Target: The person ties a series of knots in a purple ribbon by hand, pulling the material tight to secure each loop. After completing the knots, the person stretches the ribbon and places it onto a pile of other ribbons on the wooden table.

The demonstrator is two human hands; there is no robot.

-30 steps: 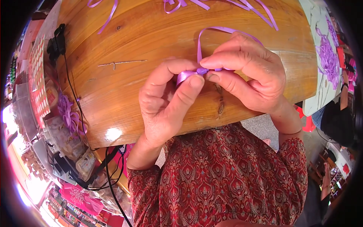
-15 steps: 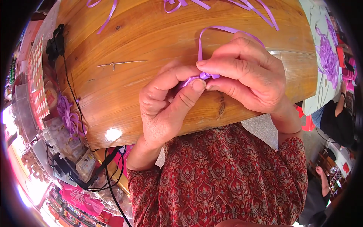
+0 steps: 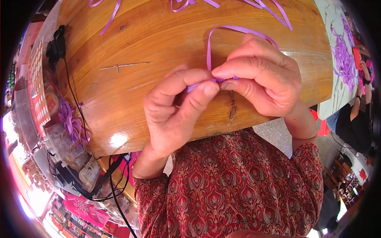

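Over the wooden table, my left hand (image 3: pixel 174 107) and my right hand (image 3: pixel 266 77) meet, both pinching a narrow purple ribbon (image 3: pixel 209 47). Left thumb and forefinger grip one part of it, and the right thumb and forefinger press on it just beside them. Only a thin strip shows between the fingertips, so whatever knot or fold is there stays mostly hidden. From the fingers a loop of the ribbon rises, arches to the right and passes behind my right hand. Left of my hands, a thin twisted metal hook tool (image 3: pixel 127 65) lies on the wood.
More purple ribbons (image 3: pixel 278 14) lie along the far side of the wooden table (image 3: pixel 158 43). A black cable (image 3: pixel 73 85) runs down its left side, near a purple ribbon bundle (image 3: pixel 71 121). On the right, a white table (image 3: pixel 327 105) bears a ribbon heap (image 3: pixel 344 59); people are beside it.
My fingertips have closed tighter together, covering the small purple knot that showed between them. The right hand has shifted slightly to the right.
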